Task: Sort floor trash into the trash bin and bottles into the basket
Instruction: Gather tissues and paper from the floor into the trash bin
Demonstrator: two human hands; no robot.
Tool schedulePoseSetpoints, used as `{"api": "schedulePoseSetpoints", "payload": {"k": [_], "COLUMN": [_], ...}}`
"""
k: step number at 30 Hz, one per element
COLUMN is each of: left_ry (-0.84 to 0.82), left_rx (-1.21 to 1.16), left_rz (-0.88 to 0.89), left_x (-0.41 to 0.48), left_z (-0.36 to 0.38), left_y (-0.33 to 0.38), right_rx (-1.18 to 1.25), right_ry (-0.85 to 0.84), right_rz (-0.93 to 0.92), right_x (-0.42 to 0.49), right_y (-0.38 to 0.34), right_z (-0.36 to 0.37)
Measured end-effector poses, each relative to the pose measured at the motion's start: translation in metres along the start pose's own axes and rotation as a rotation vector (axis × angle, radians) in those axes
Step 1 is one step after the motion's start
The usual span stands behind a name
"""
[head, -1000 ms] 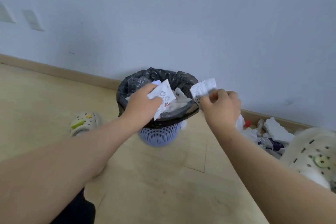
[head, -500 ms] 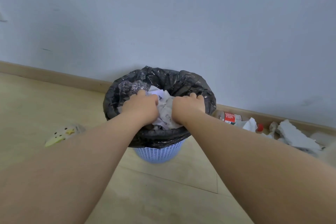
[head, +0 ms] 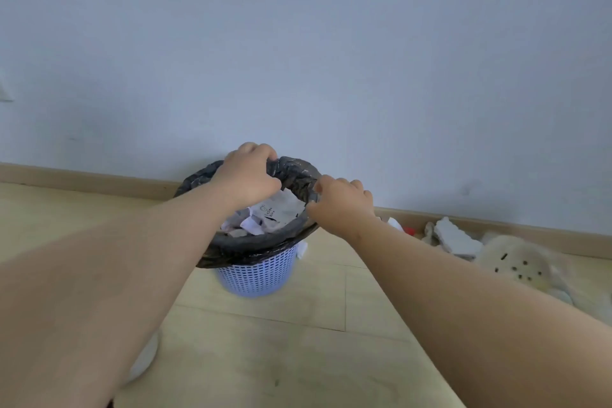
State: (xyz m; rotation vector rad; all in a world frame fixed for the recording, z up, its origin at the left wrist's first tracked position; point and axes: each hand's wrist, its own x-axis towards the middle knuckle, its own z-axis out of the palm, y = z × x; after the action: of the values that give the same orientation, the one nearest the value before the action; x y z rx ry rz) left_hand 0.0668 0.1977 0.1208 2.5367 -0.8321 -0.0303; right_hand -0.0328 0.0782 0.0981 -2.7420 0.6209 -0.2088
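A lilac mesh trash bin point(head: 256, 276) lined with a black bag point(head: 298, 172) stands on the floor against the wall. White paper scraps and wrappers point(head: 275, 212) fill its inside. My left hand point(head: 248, 175) grips the black bag's rim at the far left side. My right hand point(head: 341, 204) pinches the bag's rim on the right side. Neither hand holds any paper.
Along the baseboard to the right lie white foam pieces point(head: 455, 237), a red bottle cap point(head: 409, 230) and a cream perforated shoe point(head: 520, 263). A small white scrap point(head: 302, 248) lies beside the bin. Wooden floor stretches in front.
Both hands carried white wrappers over the bin, pushed them down inside, then let go and moved up to take hold of the bag's rim.
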Motion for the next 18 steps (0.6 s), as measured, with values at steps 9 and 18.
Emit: {"api": "schedulePoseSetpoints", "payload": {"k": [9, 18], "left_ry": [-0.016, -0.416], "left_rx": [-0.164, -0.194], "left_rz": [0.172, 0.16], "left_x": [-0.031, -0.065], "left_z": [0.046, 0.214], "left_y": [0.131, 0.195], "right_rx": [0.225, 0.299], "right_ry": [-0.035, -0.19], "right_rz": [0.269, 0.626], "right_x": [-0.072, -0.133], "right_y": [0.082, 0.22], "right_z": [-0.028, 0.025]}}
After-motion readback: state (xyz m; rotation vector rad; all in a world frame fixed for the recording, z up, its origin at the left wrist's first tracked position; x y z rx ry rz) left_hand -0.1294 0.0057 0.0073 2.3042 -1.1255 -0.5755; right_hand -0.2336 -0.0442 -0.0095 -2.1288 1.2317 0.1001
